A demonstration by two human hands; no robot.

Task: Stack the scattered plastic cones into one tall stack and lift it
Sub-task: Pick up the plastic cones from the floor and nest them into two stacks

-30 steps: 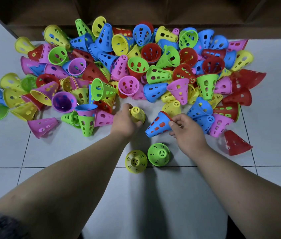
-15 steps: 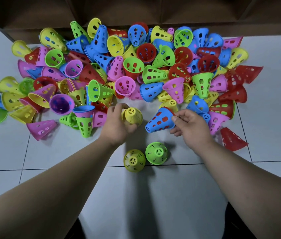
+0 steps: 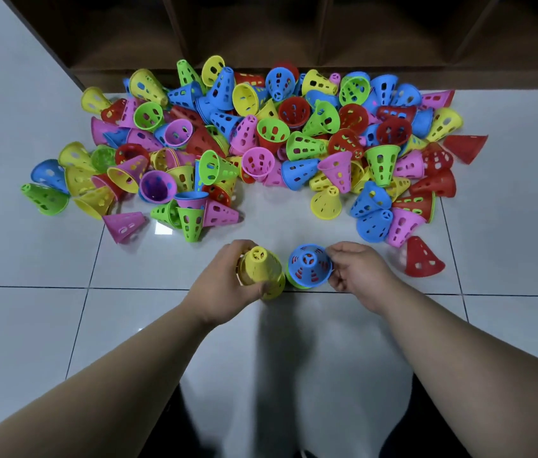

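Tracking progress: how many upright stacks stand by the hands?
2: a yellow stack gripped by the left hand, and a blue cone over a green cone, held by the right hand. None looks hidden there.

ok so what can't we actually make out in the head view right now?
Head view only:
- Green cone: only a rim sliver shows under the blue cone, so how far the blue one is seated is unclear.
- Lower yellow cone: mostly covered by the upper yellow cone and the left hand.
- Cone pile: overlap hides the count.
- Shelf compartments: too dark.
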